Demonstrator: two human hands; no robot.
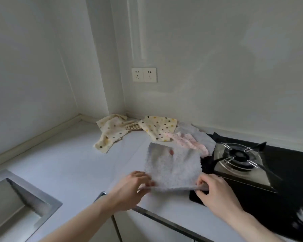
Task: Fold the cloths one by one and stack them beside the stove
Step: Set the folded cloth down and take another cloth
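While both hands (173,191) pinch grey cloth's (173,168) near edge, stove (262,172) alongside.

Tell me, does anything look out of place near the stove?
Yes. A grey cloth and a black cloth lie partly over the gas stove, close to the burner; cloth there looks risky.
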